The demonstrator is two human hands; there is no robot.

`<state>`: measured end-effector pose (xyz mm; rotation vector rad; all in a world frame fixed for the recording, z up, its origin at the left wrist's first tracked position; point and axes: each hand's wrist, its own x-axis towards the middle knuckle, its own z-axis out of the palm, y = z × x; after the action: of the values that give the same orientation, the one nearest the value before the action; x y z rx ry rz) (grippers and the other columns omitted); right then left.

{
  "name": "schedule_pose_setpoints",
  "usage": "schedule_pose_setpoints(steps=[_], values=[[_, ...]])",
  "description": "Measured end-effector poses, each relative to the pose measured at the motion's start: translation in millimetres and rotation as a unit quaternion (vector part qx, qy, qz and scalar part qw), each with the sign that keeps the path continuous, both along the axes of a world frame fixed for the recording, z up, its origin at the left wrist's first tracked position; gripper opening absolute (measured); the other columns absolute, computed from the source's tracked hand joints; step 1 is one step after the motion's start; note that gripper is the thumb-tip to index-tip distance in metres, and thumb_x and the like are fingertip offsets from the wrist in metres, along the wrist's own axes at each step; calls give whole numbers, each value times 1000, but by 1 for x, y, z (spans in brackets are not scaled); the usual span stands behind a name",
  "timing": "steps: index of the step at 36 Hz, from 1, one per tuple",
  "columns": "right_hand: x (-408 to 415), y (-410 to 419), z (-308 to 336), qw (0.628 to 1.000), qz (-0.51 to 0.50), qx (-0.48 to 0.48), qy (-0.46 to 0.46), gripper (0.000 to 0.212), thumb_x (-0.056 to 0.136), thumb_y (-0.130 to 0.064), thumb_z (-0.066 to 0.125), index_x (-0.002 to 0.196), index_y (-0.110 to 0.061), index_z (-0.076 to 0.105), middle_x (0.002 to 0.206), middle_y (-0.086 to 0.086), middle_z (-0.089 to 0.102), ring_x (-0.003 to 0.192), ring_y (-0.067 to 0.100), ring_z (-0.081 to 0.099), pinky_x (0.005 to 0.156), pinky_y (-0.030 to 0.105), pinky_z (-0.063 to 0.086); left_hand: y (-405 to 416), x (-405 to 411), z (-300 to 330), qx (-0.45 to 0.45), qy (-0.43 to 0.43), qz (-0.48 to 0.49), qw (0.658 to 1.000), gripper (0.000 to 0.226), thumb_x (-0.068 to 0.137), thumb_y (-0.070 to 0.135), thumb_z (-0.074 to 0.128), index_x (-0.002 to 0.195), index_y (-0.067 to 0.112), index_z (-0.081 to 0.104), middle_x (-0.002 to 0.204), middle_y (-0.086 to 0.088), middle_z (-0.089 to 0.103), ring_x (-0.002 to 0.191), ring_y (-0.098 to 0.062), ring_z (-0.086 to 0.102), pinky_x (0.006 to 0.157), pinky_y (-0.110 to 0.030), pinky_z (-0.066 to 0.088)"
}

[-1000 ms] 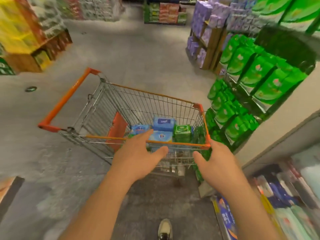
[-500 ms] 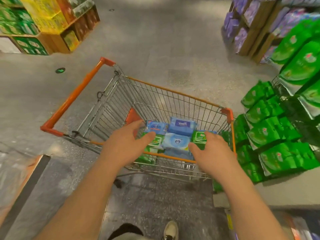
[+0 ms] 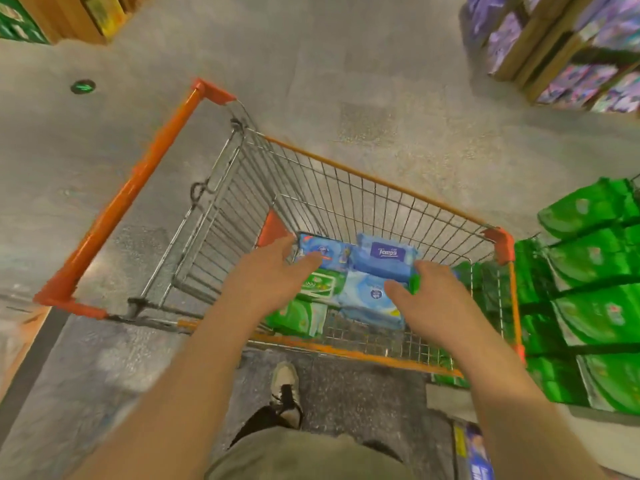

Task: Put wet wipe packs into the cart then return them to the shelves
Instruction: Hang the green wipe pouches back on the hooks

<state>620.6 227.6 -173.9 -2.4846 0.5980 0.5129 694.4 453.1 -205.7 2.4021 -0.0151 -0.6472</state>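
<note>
A wire shopping cart [image 3: 346, 199] with orange trim stands in front of me. Several wet wipe packs lie in its basket: a blue Tempo pack [image 3: 386, 258], a blue and red pack [image 3: 329, 251], a light blue pack [image 3: 367, 299] and green packs [image 3: 318, 285]. My left hand [image 3: 273, 278] reaches into the basket with fingers spread, its fingertips at the blue and red pack. My right hand [image 3: 429, 292] hovers over the light blue pack, fingers extended, and covers part of a green pack. Neither hand grips anything.
Green packs [image 3: 588, 296] fill the low shelf at the right, close to the cart. Purple packs [image 3: 571, 53] sit on wooden shelves at the far right. A wooden display [image 3: 79, 15] stands at the top left. My shoe [image 3: 285, 393] is behind the cart.
Both hands have gone from above the cart's near rim down into the basket over the packs. The view has tilted downward and closer to the cart.
</note>
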Motion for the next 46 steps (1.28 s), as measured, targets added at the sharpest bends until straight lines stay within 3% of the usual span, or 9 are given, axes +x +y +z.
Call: schedule_pose_setpoints(steps=[3,9,18,23,28,33,35,40,46], values=[[20,10,-9,1000,-7,17,14,49,98,-48,54,136,-17,51,123,8,58,99,25,61,73,31,44,1,23,-9,-1,15,-16,1000,77,89,77,47,154,36,39,155,10,49,139,-17,50,111,-37,38],[48,18,-27,997,-3,43,71,68,102,-47,51,157,-13,30,163,5,31,143,27,40,114,38,35,2,55,-32,0,62,-29,998,74,91,76,45,152,34,42,153,6,51,138,-19,50,110,-38,41],[79,1,-95,991,24,77,108,65,100,-49,52,155,-18,37,160,0,38,144,22,39,114,33,33,-18,73,-90,18,178,-5,984,63,98,61,51,149,25,50,148,-1,56,131,-23,55,96,-31,41],[100,1,-159,969,56,126,205,62,97,-57,52,148,-21,46,147,0,53,130,22,54,106,33,42,-32,72,-138,14,281,92,955,36,96,53,57,103,20,69,118,-6,71,102,-23,65,87,-35,52],[102,6,-229,920,85,204,324,38,98,-52,55,119,-23,67,117,-3,63,110,19,59,91,28,43,-36,63,-206,-69,424,319,845,37,98,40,61,122,11,56,122,-12,61,104,-28,62,83,-38,54],[90,9,-303,887,25,266,378,72,82,-60,68,135,-12,62,136,4,61,117,23,61,108,42,47,-30,40,-268,-111,488,495,710,64,95,44,64,143,8,44,137,-16,50,127,-36,51,109,-52,47],[91,12,-318,879,16,287,380,66,90,-56,65,139,-12,58,140,-1,55,121,21,57,105,35,44,-32,37,-279,-109,482,521,696,63,98,45,61,147,11,42,146,-17,45,131,-36,50,109,-48,48],[88,33,-363,880,-97,338,320,56,89,-51,71,137,-26,57,137,-6,62,118,17,61,104,33,45,-37,39,-306,-137,467,545,683,33,106,36,50,87,9,51,85,-11,51,69,-23,51,57,-32,51],[69,52,-441,847,-279,374,253,96,50,-72,89,132,-31,59,122,-11,71,108,18,69,102,44,53,-49,33,-347,-231,420,623,618,44,108,43,43,103,6,67,87,-15,71,79,-26,65,78,-42,53]])
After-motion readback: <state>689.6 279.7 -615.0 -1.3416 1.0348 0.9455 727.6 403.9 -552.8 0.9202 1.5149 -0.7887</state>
